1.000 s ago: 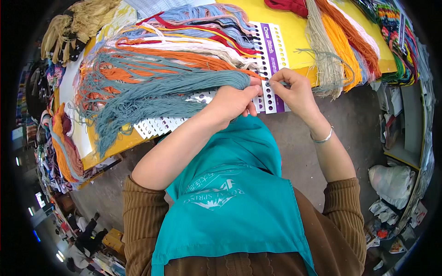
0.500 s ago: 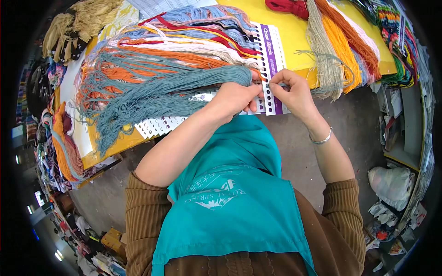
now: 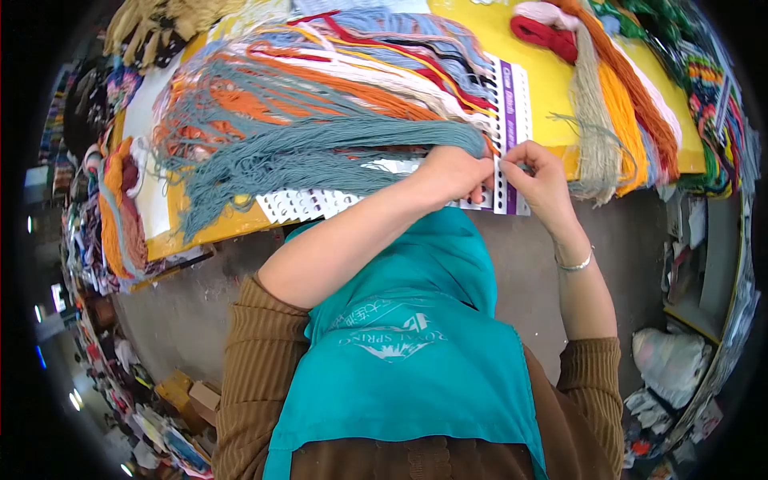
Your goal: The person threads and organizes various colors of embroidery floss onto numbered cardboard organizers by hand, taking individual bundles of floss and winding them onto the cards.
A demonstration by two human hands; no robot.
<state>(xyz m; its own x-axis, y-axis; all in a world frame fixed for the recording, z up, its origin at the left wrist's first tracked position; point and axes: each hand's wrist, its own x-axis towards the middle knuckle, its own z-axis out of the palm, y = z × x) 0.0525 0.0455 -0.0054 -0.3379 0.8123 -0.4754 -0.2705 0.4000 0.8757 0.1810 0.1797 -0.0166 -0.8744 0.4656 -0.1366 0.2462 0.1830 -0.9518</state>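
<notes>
A white and purple card [image 3: 512, 104] with a row of punched holes lies at the table's front edge. Many thread bundles run leftward from it, among them orange, white, red and light blue. My left hand [image 3: 456, 174] is closed on the grey-blue thread [image 3: 360, 132] at the card's left side; its fingertips are partly hidden. At the card's right side my right hand [image 3: 534, 170] is pinched, thumb against forefinger, and what lies between them is too small to name. More punched white cards [image 3: 300, 204] stick out beneath the threads.
Beige [image 3: 590, 120], yellow [image 3: 622, 120] and rust-orange hanks hang over the table's right front edge, with a dark red bundle [image 3: 544, 38] behind. The yellow table [image 3: 480, 20] curves round to the left. Stuffed plastic bags [image 3: 670, 364] sit on the floor at right.
The whole view has shifted, so the table, card and hands appear farther right. Both hands stay at the card, the left on the grey-blue thread and the right still pinched.
</notes>
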